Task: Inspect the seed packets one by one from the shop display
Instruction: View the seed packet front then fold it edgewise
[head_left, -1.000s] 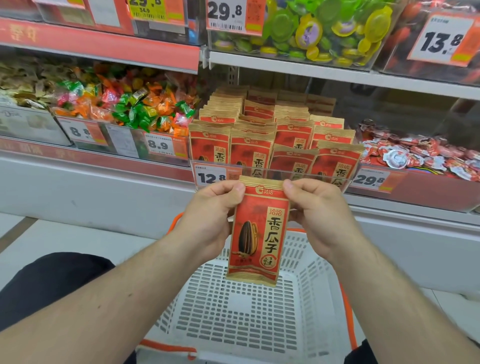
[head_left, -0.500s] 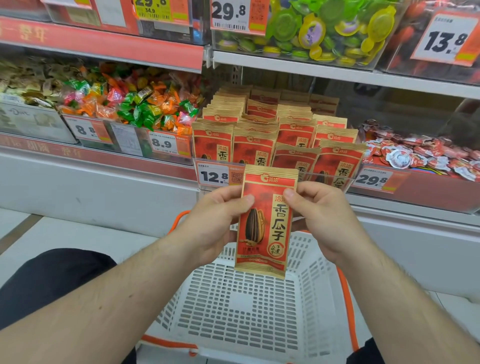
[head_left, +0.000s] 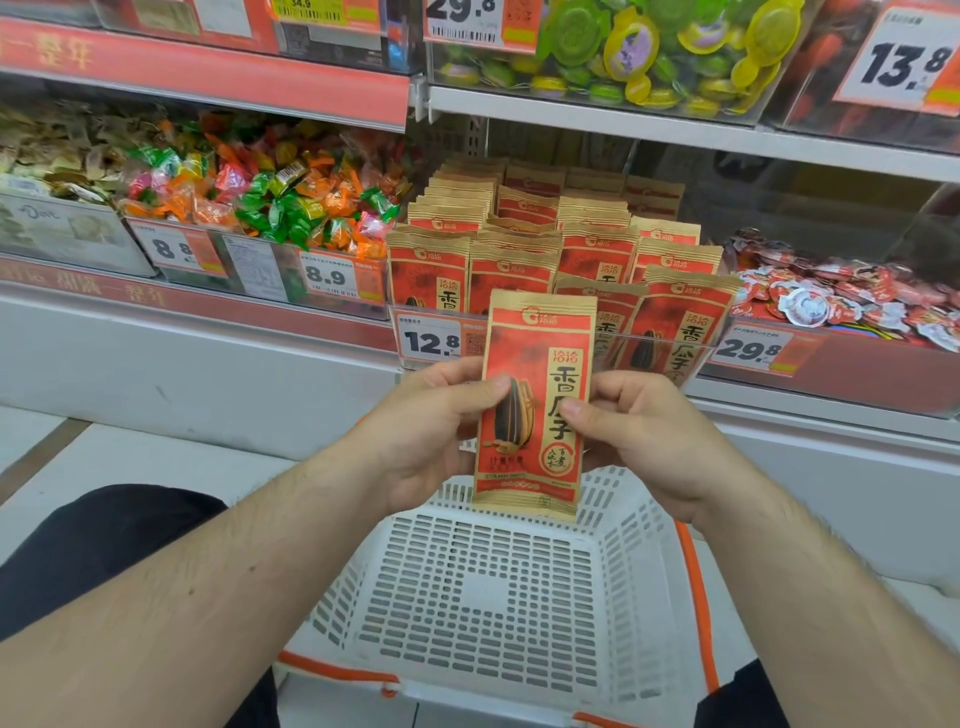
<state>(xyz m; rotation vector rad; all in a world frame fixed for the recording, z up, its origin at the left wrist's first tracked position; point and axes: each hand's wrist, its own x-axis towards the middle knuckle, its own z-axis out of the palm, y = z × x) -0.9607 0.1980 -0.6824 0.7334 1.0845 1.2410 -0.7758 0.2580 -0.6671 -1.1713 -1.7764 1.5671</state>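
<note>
mid-inspection: left hand (head_left: 431, 431) and right hand (head_left: 639, 436) pinch one seed packet (head_left: 535, 405) by its side edges, front face up. likely next: flip it or put it down. display stack (head_left: 545, 244) just behind the grip, white basket (head_left: 488, 597) directly below, shop shelving around.

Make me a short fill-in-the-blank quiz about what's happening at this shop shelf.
1. The seed packet is held by ____ hands.
2. Below the packet sits a white ____ with orange trim.
3. The price tag beside the left hand reads ____.

Missing words: both; basket; 12.8
</note>
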